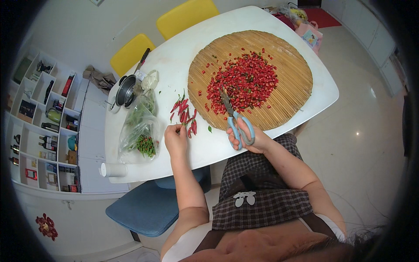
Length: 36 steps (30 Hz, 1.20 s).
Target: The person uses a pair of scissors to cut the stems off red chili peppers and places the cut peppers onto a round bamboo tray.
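Chopped red chili pieces (245,82) lie heaped on a round slatted mat (291,72), which rests on the white table. My right hand (250,136) grips scissors with light blue handles (250,131); their blades point over the near left edge of the heap. My left hand (176,134) is at the near end of a small pile of whole red chilies (183,109), left of the mat. Its thumb and fingertips meet at a chili's green stem, though whether they grip it is hard to tell. A green scrap (209,129) lies between the hands.
Left on the table are a clear plastic bag (126,144) with green stems, a dark pot (126,90), a black-handled knife (142,59), a clear container (150,79) and a white cylinder (114,170). Yellow chairs (186,18) stand beyond; a blue chair (144,209) is nearer.
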{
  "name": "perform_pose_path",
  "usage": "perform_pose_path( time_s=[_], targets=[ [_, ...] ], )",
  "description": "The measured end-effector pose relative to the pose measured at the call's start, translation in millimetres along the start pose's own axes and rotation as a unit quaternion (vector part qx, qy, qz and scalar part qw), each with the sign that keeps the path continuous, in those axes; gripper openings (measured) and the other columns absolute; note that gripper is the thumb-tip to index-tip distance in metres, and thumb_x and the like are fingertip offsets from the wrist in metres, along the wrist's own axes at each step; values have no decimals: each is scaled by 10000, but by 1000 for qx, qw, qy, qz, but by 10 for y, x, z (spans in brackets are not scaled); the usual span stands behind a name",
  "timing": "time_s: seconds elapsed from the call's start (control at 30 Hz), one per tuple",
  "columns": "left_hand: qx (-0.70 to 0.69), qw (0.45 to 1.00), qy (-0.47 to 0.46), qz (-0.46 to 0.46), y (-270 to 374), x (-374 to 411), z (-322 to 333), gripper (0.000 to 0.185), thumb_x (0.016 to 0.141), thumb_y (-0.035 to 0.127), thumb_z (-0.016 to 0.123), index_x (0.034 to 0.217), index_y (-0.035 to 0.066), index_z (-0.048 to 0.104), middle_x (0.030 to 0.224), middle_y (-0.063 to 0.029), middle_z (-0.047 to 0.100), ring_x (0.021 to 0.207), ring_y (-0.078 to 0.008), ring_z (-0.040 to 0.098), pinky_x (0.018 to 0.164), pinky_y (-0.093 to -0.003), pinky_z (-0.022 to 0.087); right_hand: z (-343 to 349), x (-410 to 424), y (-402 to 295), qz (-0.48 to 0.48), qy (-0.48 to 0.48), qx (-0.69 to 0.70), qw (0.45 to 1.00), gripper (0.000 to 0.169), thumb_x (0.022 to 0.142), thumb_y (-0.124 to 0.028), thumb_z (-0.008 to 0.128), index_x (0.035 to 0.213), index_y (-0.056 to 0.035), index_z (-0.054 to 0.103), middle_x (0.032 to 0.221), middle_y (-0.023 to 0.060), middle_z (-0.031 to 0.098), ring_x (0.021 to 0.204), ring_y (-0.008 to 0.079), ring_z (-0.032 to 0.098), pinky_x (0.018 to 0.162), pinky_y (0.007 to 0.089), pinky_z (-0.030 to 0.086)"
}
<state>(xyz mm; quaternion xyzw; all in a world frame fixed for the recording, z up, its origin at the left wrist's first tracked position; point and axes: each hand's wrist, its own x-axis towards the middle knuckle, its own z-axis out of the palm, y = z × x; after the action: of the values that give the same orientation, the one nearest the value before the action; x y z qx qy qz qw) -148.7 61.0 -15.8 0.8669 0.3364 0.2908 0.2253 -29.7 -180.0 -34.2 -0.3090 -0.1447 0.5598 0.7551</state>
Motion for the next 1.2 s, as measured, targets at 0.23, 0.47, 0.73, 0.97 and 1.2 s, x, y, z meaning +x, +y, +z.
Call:
perform_pose_path(
  time_s=[0.23,0.47,0.73,0.97,1.2],
  targets=[
    [99,995,-3,26,36,65,37,134,744,144,655,754,11,663,816,-127,616,763,-286,591,711,-368,470,13,-16,-7,-1,3,-9,1000,556,970,-510,248,1019,-21,507,744,59,536,625,148,530,577,276,453],
    [145,989,-4,-3,129,107,53,151,721,158,650,781,22,676,823,-113,633,763,-284,611,702,-380,478,2,-9,-9,0,-7,-2,1000,557,972,-506,241,1021,-21,511,745,61,537,633,152,533,586,274,457],
    [134,990,43,2,201,113,25,153,737,157,653,818,30,683,849,-115,643,743,-277,607,687,-371,479,8,-8,-10,-5,-4,14,1000,531,949,-526,345,998,-19,495,737,56,540,601,128,532,584,292,475],
    [-76,984,20,161,684,285,66,97,821,66,589,888,18,640,833,-112,598,806,-289,552,725,-365,451,-106,63,56,-3,-64,60,996,595,942,-570,280,1042,-17,474,814,98,557,671,161,564,662,334,492],
    [-69,958,-31,275,1132,387,351,115,821,33,565,913,34,634,795,-115,523,789,-286,514,720,-359,419,-77,55,40,-2,-59,70,996,595,938,-579,271,1047,-26,460,847,114,566,719,174,577,735,364,488]
  ],
)
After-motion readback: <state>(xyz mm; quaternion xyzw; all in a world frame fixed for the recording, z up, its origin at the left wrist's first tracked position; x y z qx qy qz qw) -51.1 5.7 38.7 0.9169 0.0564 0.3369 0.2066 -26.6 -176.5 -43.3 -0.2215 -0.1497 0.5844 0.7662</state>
